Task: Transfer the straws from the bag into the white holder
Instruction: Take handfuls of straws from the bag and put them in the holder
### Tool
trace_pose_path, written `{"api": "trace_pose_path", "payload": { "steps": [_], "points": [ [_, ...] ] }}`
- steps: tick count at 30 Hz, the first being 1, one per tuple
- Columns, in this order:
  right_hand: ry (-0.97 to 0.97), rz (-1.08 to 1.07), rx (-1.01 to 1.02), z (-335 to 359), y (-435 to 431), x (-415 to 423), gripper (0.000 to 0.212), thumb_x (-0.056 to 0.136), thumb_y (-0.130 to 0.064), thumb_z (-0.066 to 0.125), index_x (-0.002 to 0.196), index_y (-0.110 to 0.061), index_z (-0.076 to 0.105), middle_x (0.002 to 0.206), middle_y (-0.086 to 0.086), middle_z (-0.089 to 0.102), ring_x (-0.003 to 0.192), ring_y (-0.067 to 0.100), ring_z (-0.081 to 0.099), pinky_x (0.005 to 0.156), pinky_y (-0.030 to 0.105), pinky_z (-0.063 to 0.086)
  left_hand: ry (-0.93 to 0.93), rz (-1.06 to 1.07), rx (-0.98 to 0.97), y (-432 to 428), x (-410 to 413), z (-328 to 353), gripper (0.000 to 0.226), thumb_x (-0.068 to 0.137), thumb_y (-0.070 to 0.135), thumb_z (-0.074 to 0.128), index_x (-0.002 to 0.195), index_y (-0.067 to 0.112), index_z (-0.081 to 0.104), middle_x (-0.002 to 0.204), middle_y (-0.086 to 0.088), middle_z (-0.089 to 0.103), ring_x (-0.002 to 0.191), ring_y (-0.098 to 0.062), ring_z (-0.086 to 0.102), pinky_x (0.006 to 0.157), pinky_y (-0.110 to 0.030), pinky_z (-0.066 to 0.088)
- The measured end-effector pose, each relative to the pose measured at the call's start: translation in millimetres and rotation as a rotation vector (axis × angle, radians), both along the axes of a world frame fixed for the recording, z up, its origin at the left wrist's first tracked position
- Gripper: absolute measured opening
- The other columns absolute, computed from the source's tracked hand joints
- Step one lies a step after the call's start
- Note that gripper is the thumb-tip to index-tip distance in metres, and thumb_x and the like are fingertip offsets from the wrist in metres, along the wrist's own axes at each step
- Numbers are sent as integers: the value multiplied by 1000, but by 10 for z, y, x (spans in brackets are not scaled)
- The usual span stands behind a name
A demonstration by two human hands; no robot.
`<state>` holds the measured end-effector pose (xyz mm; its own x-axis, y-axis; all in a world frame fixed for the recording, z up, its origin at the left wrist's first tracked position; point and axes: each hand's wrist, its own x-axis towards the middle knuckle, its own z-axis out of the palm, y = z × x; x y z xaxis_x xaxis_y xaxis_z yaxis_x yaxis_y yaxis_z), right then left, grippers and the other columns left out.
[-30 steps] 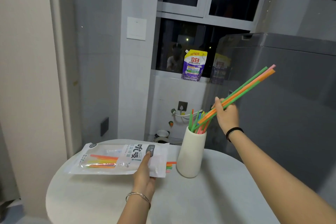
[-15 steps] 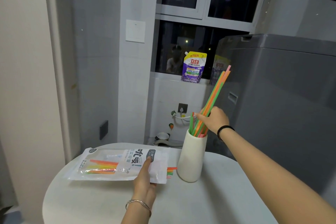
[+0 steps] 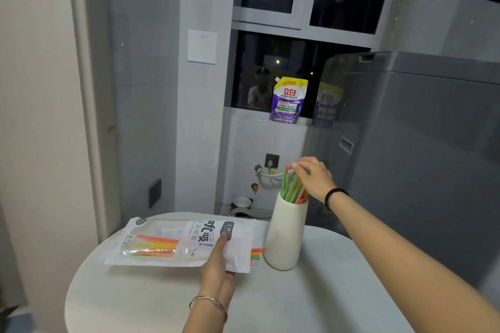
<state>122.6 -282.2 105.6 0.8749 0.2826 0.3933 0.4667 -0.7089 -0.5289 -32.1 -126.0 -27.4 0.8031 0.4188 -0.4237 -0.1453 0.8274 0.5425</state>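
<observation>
Green, orange and pink straws (image 3: 290,190) stand bunched in the white holder (image 3: 286,238) on the table (image 3: 338,292). The right hand (image 3: 312,178) sits over their tops, fingers bent down; whether it pinches any, I can't tell. The left hand (image 3: 217,265) pinches the bag (image 3: 167,227) lying just beside the holder, spare straws (image 3: 257,254) poking from its mouth.

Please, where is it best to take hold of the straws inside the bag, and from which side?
Pinch the straw ends that stick out of the bag at its open right end, coming from the right, beside the white holder. The straws lie flat along the bag, so they should slide straight out while the left hand holds it.
</observation>
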Motion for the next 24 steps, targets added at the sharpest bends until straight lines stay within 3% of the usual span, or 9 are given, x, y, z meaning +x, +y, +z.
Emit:
{"api": "trace_pose_path", "payload": {
  "steps": [3,7,9,11,13,17,20,22,24],
  "points": [
    [2,45,103,-6,10,-49,40,95,-40,42,131,-22,48,140,4,45,128,25,44,107,50,37,-2,4,-17,7,7,7,51,89,9,64,138,7,49,139,-14,55,126,-41,52,84,-62,51],
    [-10,46,-229,-94,-13,-78,46,98,-43,31,139,-24,41,148,3,41,138,22,32,117,43,16,-21,6,-16,-5,5,23,51,90,8,62,139,8,48,140,-14,54,127,-40,52,78,-56,51],
    [-56,24,-250,-92,-8,-116,47,99,-43,30,142,-24,37,151,2,36,141,20,26,118,42,9,-33,3,-7,-18,-3,30,51,90,8,62,139,8,48,140,-14,54,127,-39,52,80,-57,53],
    [-143,0,-115,-90,23,-211,47,98,-41,35,141,-22,38,152,2,34,142,20,25,119,43,9,-40,0,-9,-21,-16,43,51,90,8,62,139,7,49,140,-15,54,127,-39,52,86,-58,50],
    [-232,4,189,-124,75,-395,39,97,-32,43,132,-17,48,143,3,44,134,18,37,117,39,22,-38,1,-15,-12,-20,52,50,90,8,62,139,7,49,141,-16,54,128,-39,51,97,-61,43],
    [-240,12,768,-421,264,-950,15,96,-16,48,102,-22,60,113,-1,57,106,2,52,87,4,36,-41,10,-4,0,-20,62,49,90,9,61,138,6,49,140,-16,54,128,-39,51,97,-59,46],
    [150,-73,1002,-865,436,-1223,16,98,-20,44,108,-19,56,109,0,56,107,16,52,92,19,39,-27,-12,71,-17,-46,64,47,90,14,63,134,4,53,134,-16,59,125,-40,54,76,-50,57],
    [581,-73,1136,-1122,525,-1326,29,99,-29,40,121,-14,51,114,2,54,104,20,54,94,32,43,6,18,142,-31,-58,49,47,86,16,68,130,5,57,128,-13,63,118,-35,60,92,-54,52],
    [960,-5,1378,-1234,585,-1388,40,100,-37,35,122,-7,51,102,7,59,76,19,53,70,32,45,37,60,250,-54,-70,47,42,81,16,74,120,8,63,119,-8,68,107,-26,65,98,-45,50]
  ]
}}
